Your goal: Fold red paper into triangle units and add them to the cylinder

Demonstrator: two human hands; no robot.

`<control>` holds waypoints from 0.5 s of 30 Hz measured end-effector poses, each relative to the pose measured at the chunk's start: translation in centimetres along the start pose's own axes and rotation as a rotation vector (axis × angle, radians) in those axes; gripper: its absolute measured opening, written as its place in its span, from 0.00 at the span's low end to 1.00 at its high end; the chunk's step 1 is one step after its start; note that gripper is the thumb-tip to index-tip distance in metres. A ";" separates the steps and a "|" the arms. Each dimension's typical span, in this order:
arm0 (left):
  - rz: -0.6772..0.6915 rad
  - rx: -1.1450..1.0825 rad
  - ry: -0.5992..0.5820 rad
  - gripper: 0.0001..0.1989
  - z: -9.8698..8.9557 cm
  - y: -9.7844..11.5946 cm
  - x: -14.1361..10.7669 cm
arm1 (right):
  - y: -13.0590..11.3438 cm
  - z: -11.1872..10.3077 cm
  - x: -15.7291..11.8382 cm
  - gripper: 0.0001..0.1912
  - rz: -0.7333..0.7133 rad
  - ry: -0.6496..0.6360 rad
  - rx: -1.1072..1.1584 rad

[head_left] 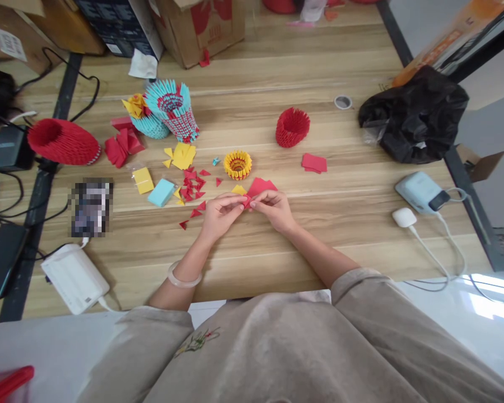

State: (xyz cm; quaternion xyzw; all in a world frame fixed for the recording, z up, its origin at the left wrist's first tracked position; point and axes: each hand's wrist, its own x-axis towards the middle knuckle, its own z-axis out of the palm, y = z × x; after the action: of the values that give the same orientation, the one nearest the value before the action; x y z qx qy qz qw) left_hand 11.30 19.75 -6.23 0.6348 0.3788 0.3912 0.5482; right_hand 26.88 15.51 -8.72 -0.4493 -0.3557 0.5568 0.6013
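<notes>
A small red paper piece (246, 202) is pinched between the fingertips of my left hand (222, 214) and my right hand (275, 210). Just beyond them lie red paper sheets (261, 186) and a yellow paper (239, 190). Folded red triangles (190, 184) are scattered left of my left hand. A yellow and red paper ring (237, 165) stands ahead of the hands. Farther right are a red paper cup shape (293, 127) and more red sheets (315, 163). A bracelet is on my left wrist.
Blue and red paper models (177, 112), a red model (65, 141), yellow sheets (183, 156) and a blue pack (161, 192) lie left. A white power bank (75, 278) is near left. A black bag (415, 117) and a light blue device (421, 192) sit right; boxes (205, 31) behind.
</notes>
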 end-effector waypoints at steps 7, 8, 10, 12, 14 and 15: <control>0.024 0.051 -0.002 0.07 0.1 0.1 -0.1 | -0.2 0.1 -0.1 0.15 0.014 0.009 -0.006; 0.029 0.058 -0.001 0.07 0.1 0.2 -0.2 | -0.2 0.1 -0.1 0.15 0.016 0.011 -0.012; 0.031 0.055 -0.002 0.07 0.1 0.2 -0.2 | -0.3 0.1 -0.1 0.16 0.018 0.017 -0.025; 0.028 0.041 -0.006 0.08 0.2 0.2 -0.2 | -0.4 0.2 -0.1 0.16 0.014 0.018 -0.030; 0.028 0.034 -0.005 0.08 0.2 0.2 -0.2 | -0.4 0.2 -0.1 0.16 0.012 0.018 -0.024; 0.030 0.035 -0.002 0.08 0.2 0.2 -0.2 | -0.4 0.2 -0.1 0.16 0.011 0.016 -0.016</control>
State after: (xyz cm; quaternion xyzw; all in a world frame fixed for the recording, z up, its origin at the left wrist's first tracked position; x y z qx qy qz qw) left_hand 11.41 19.43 -6.10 0.6503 0.3752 0.3921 0.5316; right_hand 26.78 15.44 -8.28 -0.4607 -0.3528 0.5535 0.5975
